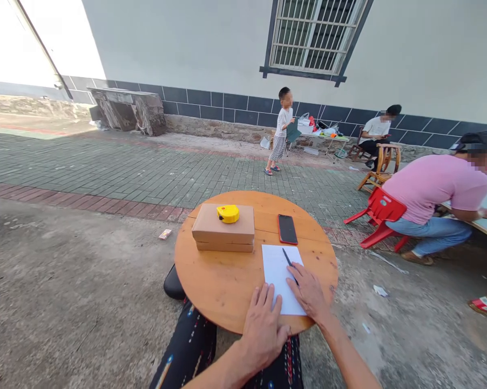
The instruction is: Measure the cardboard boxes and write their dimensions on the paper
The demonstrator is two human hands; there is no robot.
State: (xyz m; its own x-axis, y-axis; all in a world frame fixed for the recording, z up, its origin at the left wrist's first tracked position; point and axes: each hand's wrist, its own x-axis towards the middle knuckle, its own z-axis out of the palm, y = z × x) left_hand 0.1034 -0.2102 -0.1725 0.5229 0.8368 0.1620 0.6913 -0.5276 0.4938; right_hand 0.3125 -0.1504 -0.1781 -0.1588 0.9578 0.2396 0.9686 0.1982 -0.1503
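Note:
A sheet of white paper (274, 265) lies near the front right of a round wooden table (223, 292). My left hand (262, 324) rests flat at the paper's lower left edge, fingers stretched and holding nothing. On the paper's right side lies my right hand (308, 292), its fingers extended over the lower part of a black pen (286, 256). The pen's upper end points away from me. Behind the paper is a phone (287, 229) with a dark screen and red edge. To the left, a yellow tape measure (228, 214) sits on a brown cardboard box (223, 236).
At the right, a person in a pink shirt (433, 186) leans over another table from a red plastic chair (385, 208). A child (283, 129) stands beyond my table. Another person (377, 129) sits by the wall, near a low table (332, 139) piled with items.

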